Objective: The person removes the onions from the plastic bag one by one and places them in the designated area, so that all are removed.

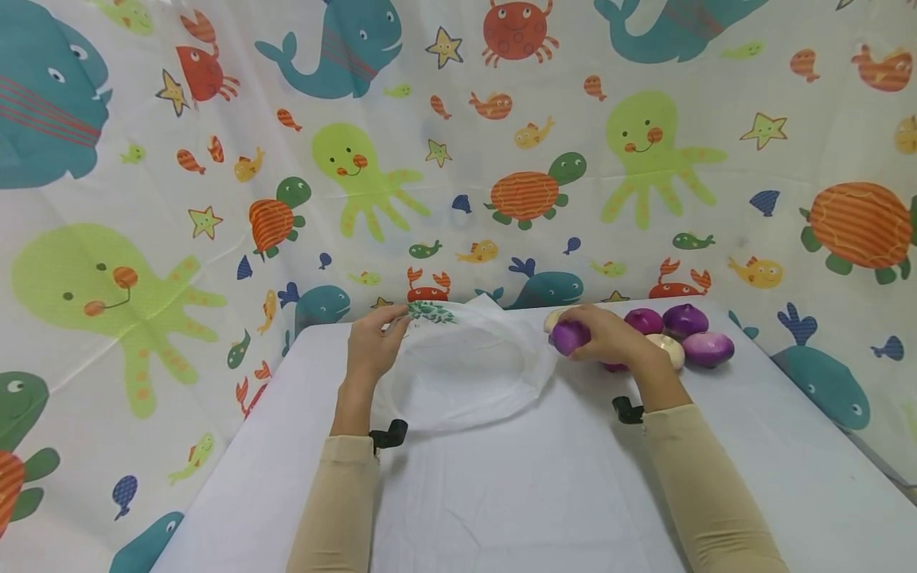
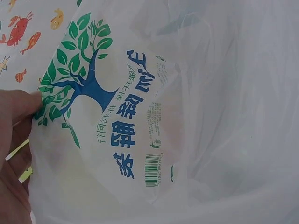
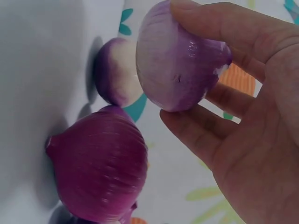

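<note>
My left hand (image 1: 374, 344) pinches the edge of a white plastic bag (image 1: 512, 322) between thumb and fingers, beside its printed green leaves. The bag lies with its mouth spread wide toward me; in the left wrist view its wall shows a green and blue tree print (image 2: 88, 84). To the right of the bag, my right hand (image 1: 609, 336) holds a purple-and-white turnip (image 3: 180, 60), thumb on one side and fingers round the other. Close to that hand are a magenta onion (image 3: 100, 165) and another purple-and-cream turnip (image 3: 114, 72).
Several more purple and cream vegetables (image 1: 708, 348) are grouped at the right back of the white-covered table (image 1: 516, 493). A curtain (image 1: 458, 143) printed with sea animals hangs behind the table and along its left side.
</note>
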### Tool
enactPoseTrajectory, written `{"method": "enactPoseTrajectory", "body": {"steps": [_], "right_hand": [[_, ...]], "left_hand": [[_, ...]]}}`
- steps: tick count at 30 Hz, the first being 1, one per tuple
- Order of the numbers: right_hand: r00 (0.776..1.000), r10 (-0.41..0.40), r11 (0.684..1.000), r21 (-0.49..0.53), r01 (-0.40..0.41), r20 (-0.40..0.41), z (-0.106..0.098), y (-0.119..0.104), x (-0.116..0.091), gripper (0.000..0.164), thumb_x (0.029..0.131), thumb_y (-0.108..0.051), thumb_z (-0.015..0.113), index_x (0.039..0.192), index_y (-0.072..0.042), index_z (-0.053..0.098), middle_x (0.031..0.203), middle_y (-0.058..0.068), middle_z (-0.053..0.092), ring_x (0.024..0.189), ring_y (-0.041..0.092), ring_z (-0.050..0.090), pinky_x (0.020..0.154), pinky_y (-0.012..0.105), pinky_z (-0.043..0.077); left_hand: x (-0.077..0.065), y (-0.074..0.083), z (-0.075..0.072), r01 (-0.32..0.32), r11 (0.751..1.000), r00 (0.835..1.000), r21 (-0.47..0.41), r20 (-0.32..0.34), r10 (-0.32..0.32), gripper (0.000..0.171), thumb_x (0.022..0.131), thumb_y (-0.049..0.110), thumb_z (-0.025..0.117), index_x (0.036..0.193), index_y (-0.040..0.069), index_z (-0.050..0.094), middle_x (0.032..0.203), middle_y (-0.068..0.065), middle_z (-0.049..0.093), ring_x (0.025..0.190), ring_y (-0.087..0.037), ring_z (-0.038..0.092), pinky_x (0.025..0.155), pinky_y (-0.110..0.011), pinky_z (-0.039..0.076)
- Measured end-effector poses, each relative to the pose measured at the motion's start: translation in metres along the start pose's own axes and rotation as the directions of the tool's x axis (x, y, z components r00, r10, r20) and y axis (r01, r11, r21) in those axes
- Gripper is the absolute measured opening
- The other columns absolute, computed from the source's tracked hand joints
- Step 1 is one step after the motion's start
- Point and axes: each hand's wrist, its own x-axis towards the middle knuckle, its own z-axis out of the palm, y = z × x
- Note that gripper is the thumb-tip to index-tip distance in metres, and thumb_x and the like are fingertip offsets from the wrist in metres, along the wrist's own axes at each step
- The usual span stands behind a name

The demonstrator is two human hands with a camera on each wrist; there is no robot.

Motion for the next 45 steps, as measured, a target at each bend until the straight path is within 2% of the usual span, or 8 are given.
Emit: {"method": "enactPoseTrajectory", "body": {"steps": [4,11,17,31,38,42,45], "right_hand": [[0.998,0.046,0.999,0.013,-0.047,0.039,0.001,-0.001,-0.001,0.067,0.083,-0.021,0.087,0.145,-0.019,0.06,0.15,0.019,0.049,0.13,0.045,0.054,0.104,0.066,0.052],[0.992,0.093,0.995,0.023,-0.096,0.086,0.005,0.001,-0.003,0.065,0.083,-0.024,0.088,0.143,-0.021,0.062,0.146,0.016,0.054,0.131,0.043,0.053,0.107,0.067,0.049],[0.993,0.075,0.997,0.021,-0.077,0.095,0.011,0.006,0.0,0.064,0.082,-0.022,0.089,0.141,-0.019,0.063,0.147,0.016,0.055,0.133,0.041,0.053,0.111,0.065,0.046],[0.993,0.068,0.997,-0.038,-0.064,0.101,0.02,0.007,0.004,0.068,0.079,-0.02,0.091,0.14,-0.015,0.061,0.139,0.017,0.054,0.126,0.038,0.057,0.109,0.062,0.05],[0.988,0.091,0.995,-0.056,-0.085,0.121,0.023,0.007,0.002,0.071,0.081,-0.021,0.09,0.144,-0.016,0.059,0.145,0.018,0.051,0.129,0.04,0.056,0.11,0.065,0.048],[0.99,0.091,0.993,-0.079,-0.082,0.108,0.024,0.01,0.002,0.071,0.08,-0.021,0.091,0.143,-0.017,0.059,0.146,0.018,0.051,0.128,0.04,0.057,0.109,0.065,0.048],[0.992,0.078,0.993,-0.096,-0.069,0.096,0.024,0.01,0.002,0.071,0.079,-0.022,0.092,0.142,-0.016,0.06,0.146,0.018,0.052,0.129,0.04,0.057,0.11,0.065,0.048]], "left_hand": [[0.0,0.002,-0.001,0.002,1.0,1.0,-0.006,0.001,-0.002,0.025,0.101,0.021,0.07,0.123,0.011,0.077,0.119,-0.008,0.078,0.114,-0.026,0.072,0.095,-0.044,0.062],[0.0,0.0,-0.001,-0.003,1.0,1.0,-0.012,-0.005,0.003,0.024,0.101,0.02,0.071,0.122,0.011,0.077,0.119,-0.008,0.078,0.113,-0.026,0.072,0.092,-0.044,0.063],[0.0,-0.001,-0.001,-0.016,1.0,1.0,-0.012,-0.009,0.016,0.023,0.1,0.02,0.071,0.121,0.012,0.078,0.118,-0.007,0.078,0.112,-0.026,0.072,0.091,-0.044,0.064],[0.0,-0.002,0.0,-0.021,1.0,1.0,-0.023,-0.008,0.021,0.022,0.1,0.02,0.071,0.12,0.013,0.078,0.118,-0.006,0.078,0.112,-0.025,0.072,0.092,-0.044,0.063],[0.0,-0.002,0.002,-0.017,0.998,1.0,-0.056,-0.004,0.016,0.016,0.099,0.02,0.073,0.112,0.013,0.08,0.116,-0.005,0.078,0.108,-0.025,0.073,0.087,-0.046,0.065],[0.002,-0.001,0.004,-0.02,0.997,1.0,-0.069,-0.004,0.02,0.017,0.098,0.024,0.075,0.107,0.011,0.08,0.119,-0.008,0.077,0.112,-0.027,0.073,0.091,-0.046,0.064],[0.002,0.001,0.003,-0.028,0.997,1.0,-0.067,-0.009,0.028,0.018,0.097,0.028,0.075,0.098,0.01,0.078,0.123,-0.011,0.076,0.12,-0.029,0.07,0.098,-0.049,0.061]]}}
